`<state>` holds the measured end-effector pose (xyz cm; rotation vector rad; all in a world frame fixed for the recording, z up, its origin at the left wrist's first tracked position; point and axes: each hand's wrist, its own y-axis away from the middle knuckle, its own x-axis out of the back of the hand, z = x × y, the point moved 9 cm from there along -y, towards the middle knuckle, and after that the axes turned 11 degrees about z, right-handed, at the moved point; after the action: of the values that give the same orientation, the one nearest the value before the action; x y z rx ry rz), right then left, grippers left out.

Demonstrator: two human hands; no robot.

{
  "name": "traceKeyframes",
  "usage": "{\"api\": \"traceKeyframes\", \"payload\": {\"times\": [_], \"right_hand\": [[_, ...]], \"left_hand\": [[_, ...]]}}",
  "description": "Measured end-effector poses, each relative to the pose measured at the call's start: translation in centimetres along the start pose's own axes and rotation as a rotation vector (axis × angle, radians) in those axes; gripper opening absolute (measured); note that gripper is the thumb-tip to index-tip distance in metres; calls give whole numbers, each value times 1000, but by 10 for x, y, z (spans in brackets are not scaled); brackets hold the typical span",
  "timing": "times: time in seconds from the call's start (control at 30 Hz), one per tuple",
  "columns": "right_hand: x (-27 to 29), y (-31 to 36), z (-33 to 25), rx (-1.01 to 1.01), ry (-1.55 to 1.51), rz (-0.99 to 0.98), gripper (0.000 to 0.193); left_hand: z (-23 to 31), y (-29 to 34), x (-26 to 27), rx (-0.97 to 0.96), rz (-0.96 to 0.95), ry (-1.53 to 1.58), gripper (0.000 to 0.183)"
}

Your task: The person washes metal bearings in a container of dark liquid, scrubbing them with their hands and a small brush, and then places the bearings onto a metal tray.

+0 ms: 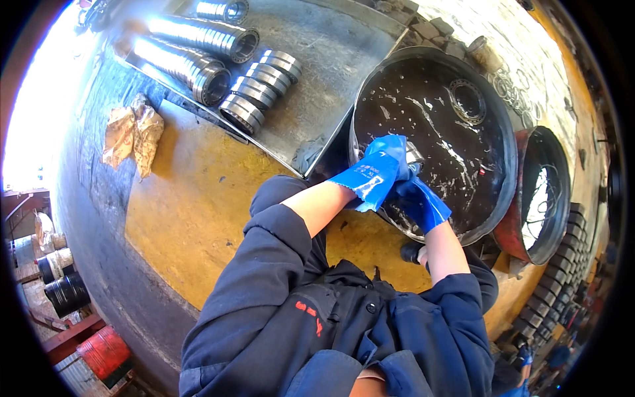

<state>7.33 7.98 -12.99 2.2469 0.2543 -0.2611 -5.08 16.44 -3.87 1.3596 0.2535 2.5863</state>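
Note:
Both my hands wear blue rubber gloves and meet over the near left side of a round metal tub (508, 192) of dark liquid. A shiny metal bearing (415, 153) shows between them, mostly covered by the gloves. My left hand (391, 157) is closed over it from the left. My right hand (418, 196) is closed against its near side, with the fingertips hidden. Another bearing (467, 102) lies in the tub toward the far right, its ring showing at the liquid's surface. Pale streaks of foam float on the liquid.
A metal tray table (324, 66) left of the tub carries four-row-like stacks of bearings (254, 92) and longer rows (198, 40). Crumpled brown paper (134, 135) lies farther left. A red-sided drum (522, 218) stands right of the tub, near thin metal rings (512, 89) and stacked dark blocks (552, 278).

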Motion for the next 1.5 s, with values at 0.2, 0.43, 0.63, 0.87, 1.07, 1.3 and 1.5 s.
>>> {"api": "traceKeyframes", "payload": {"times": [0.2, 0.43, 0.63, 0.87, 1.07, 1.3, 1.5], "right_hand": [[-16, -56, -4, 450, 185, 154, 32], [-17, -60, 23, 46, -232, 130, 37], [18, -36, 18, -20, 110, 22, 40], [1, -102, 35, 116, -618, 158, 36], [-2, -71, 35, -15, 73, -45, 29], [6, -71, 25, -30, -111, 70, 30], [5, -110, 39, 55, -780, 204, 34]], "left_hand": [[5, -8, -10, -30, 25, -40, 72], [2, -1, -4, -36, 79, -16, 71], [3, -2, -6, -29, -3, -43, 70], [10, -7, -6, -39, 57, -14, 74], [-1, 1, -1, -5, 26, -28, 73], [1, -9, -20, -27, 17, -14, 62], [10, -8, -7, -28, 43, 1, 68]]}}
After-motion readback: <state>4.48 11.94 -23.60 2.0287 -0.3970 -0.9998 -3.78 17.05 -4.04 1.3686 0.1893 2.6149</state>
